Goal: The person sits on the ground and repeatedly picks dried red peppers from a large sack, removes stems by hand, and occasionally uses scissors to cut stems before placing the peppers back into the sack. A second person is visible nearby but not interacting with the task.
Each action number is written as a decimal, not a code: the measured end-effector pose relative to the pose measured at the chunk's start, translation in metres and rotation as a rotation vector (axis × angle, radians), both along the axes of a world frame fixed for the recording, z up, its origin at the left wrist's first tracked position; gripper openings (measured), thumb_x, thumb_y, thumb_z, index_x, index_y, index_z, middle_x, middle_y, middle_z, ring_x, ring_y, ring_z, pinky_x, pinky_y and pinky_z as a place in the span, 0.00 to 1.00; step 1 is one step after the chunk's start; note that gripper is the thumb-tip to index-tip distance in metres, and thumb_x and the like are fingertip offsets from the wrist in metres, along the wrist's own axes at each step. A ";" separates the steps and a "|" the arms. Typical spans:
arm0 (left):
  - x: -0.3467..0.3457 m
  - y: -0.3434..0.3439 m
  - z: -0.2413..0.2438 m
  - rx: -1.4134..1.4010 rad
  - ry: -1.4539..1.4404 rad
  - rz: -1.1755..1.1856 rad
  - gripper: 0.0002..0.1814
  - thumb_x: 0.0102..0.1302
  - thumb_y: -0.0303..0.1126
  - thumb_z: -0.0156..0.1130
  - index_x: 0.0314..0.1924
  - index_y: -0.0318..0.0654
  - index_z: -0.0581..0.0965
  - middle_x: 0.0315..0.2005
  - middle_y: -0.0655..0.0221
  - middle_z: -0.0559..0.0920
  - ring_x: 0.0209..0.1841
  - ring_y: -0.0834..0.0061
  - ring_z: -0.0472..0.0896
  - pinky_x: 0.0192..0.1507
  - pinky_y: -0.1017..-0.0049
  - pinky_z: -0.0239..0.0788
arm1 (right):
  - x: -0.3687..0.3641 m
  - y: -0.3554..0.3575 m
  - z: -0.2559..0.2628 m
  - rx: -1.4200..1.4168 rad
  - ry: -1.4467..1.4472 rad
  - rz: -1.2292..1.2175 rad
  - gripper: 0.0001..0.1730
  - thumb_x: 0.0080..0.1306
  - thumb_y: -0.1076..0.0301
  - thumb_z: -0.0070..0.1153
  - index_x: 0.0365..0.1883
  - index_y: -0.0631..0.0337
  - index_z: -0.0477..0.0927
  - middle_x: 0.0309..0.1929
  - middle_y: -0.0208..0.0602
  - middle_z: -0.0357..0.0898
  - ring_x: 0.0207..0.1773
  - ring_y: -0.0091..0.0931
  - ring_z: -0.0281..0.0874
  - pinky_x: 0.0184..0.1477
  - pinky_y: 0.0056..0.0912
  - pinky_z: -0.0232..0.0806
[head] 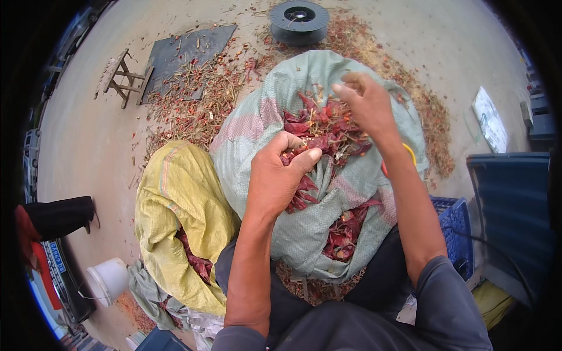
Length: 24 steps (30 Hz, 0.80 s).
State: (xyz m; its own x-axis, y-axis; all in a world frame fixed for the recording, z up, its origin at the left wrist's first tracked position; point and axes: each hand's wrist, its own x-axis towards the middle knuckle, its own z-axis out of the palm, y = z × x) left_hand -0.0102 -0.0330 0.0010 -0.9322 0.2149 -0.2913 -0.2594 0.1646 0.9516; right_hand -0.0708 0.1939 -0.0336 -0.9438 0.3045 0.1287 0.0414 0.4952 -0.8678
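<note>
Before me a pale green woven sack [254, 175] lies across my lap, with a heap of dried red chili peppers [303, 128] and stem bits on top. My left hand [274, 175] grips several peppers between thumb and fingers, and pointed pepper ends [303, 193] stick out below it. Over the far right side of the heap is my right hand [371, 105], slightly blurred, its thumb and fingers bent but apart, with nothing visible between them. More peppers [344, 237] show through a gap in the sack's near side. A red and yellow band [410, 154] shows behind my right forearm.
Left of me stands a yellow woven sack [180, 193] holding peppers. Stems and pepper scraps [197, 118] litter the ground around a grey spool [298, 26] and a wooden stool [125, 79]. A white bucket [107, 278], a person's leg [66, 215] and a blue crate [454, 232] flank me.
</note>
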 end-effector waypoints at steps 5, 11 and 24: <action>-0.002 0.006 -0.002 0.138 0.094 -0.008 0.07 0.67 0.27 0.69 0.43 0.34 0.84 0.33 0.77 0.83 0.36 0.87 0.75 0.41 0.82 0.69 | -0.037 -0.039 -0.043 0.596 -0.203 0.222 0.20 0.64 0.55 0.66 0.47 0.60 0.84 0.42 0.47 0.87 0.48 0.46 0.86 0.49 0.51 0.75; -0.004 0.007 0.003 0.199 0.103 0.014 0.13 0.72 0.28 0.66 0.53 0.35 0.86 0.42 0.74 0.87 0.42 0.87 0.78 0.48 0.83 0.70 | -0.040 -0.047 -0.030 0.740 -0.276 0.319 0.16 0.63 0.58 0.64 0.46 0.54 0.87 0.42 0.45 0.86 0.48 0.45 0.84 0.49 0.51 0.75; -0.003 0.006 0.009 0.331 -0.076 0.213 0.15 0.70 0.29 0.68 0.54 0.32 0.81 0.39 0.72 0.85 0.36 0.87 0.80 0.38 0.85 0.71 | 0.071 -0.047 0.039 -0.075 0.203 -0.047 0.10 0.65 0.74 0.68 0.40 0.64 0.79 0.31 0.32 0.82 0.31 0.19 0.80 0.36 0.24 0.73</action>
State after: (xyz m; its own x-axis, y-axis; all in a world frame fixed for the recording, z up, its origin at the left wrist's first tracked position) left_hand -0.0134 -0.0270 0.0101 -0.9443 0.1133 -0.3089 -0.3267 -0.2131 0.9208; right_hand -0.0001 0.1464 0.0054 -0.8854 0.3635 0.2898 -0.1163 0.4303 -0.8952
